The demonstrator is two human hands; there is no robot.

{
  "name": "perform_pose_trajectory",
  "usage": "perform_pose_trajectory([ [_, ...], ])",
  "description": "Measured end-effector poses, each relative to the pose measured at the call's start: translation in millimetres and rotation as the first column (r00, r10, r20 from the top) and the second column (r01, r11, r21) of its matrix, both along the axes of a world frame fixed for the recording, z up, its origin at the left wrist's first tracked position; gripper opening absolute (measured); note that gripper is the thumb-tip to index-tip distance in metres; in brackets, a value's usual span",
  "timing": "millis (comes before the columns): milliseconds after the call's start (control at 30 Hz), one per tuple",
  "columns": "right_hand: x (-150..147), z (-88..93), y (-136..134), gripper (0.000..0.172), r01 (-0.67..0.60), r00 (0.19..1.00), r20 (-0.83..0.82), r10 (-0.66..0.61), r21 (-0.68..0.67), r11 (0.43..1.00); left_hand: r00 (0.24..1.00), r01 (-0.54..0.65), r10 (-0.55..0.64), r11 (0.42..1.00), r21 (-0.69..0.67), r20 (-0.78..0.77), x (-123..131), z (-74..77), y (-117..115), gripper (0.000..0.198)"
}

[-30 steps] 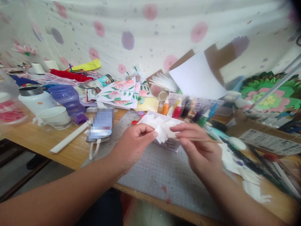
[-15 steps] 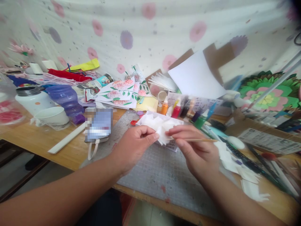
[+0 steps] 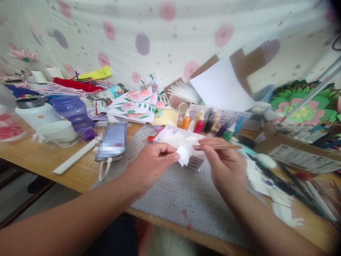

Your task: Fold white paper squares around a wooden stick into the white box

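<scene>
Between the thumb and forefinger of my left hand [image 3: 154, 161] is a small folded white paper piece [image 3: 184, 154]. My right hand [image 3: 226, 163] is closed around a thin wooden stick [image 3: 223, 147], which lies nearly level and has its tip just right of the paper. A white paper box [image 3: 196, 163] with handwriting on its front stands behind the paper, filled with more thin white pieces [image 3: 176, 137]. Whether the paper I hold touches the box is unclear.
Under my hands lies a grey cutting mat [image 3: 165, 193]. Colour bottles [image 3: 199, 124] stand behind the box. To the left are a phone [image 3: 112, 142] with a cable and a white cup [image 3: 57, 133]. White paper strips [image 3: 282, 197] and a cardboard box [image 3: 293, 151] are on the right.
My right hand has drawn the stick slightly back from the paper, and the stick has turned in the fingers. My left hand keeps hold of the paper, which now looks more bunched.
</scene>
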State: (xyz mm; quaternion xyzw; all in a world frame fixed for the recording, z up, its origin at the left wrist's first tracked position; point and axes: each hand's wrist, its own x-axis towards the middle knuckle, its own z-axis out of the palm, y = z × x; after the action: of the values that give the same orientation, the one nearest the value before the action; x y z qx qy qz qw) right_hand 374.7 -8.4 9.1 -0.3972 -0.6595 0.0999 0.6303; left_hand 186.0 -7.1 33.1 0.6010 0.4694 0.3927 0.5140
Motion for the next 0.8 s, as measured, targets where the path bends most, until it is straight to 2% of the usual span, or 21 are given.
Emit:
perform_pose_trajectory([
  [167, 6, -7.6, 13, 0.014, 0.096, 0.993, -0.067, -0.102, -0.086, 0.992, 1.0, -0.016, 0.016, 1.0, -0.003, 0.008, 0, -0.2, 0, 0.02],
  [367, 12, -11.4, 19, 0.011, 0.109, 0.994, -0.002, -0.109, -0.027, 0.994, 0.999, -0.03, 0.03, 1.0, 0.002, 0.013, -1, -2.7, 0, 0.022],
  [433, 10, -6.0, 12, 0.009, 0.056, 0.998, -0.018, -0.055, 0.042, 0.998, 0.999, -0.024, 0.024, 1.0, -0.005, 0.029, -1, -3.3, 0, 0.022],
  [500, 6, 0.5, 3, 0.012, -0.08, 0.997, 0.013, 0.079, 0.108, 0.991, 0.999, -0.017, 0.018, 1.0, -0.005, 0.046, 0, -3.4, 1, 0.022],
  [600, -2, 6.7, -10, 0.017, -0.253, 0.965, 0.094, 0.244, 0.091, 0.963, 0.998, -0.015, 0.016, 1.0, -0.006, 0.054, 1, -2.9, 0, 0.022],
  [800, -8, 5.7, -13, 0.019, -0.269, 0.959, 0.112, 0.26, 0.075, 0.96, 0.992, 0.033, -0.028, 0.999, -0.035, 0.122, 3, -2.7, -1, 0.021],
])
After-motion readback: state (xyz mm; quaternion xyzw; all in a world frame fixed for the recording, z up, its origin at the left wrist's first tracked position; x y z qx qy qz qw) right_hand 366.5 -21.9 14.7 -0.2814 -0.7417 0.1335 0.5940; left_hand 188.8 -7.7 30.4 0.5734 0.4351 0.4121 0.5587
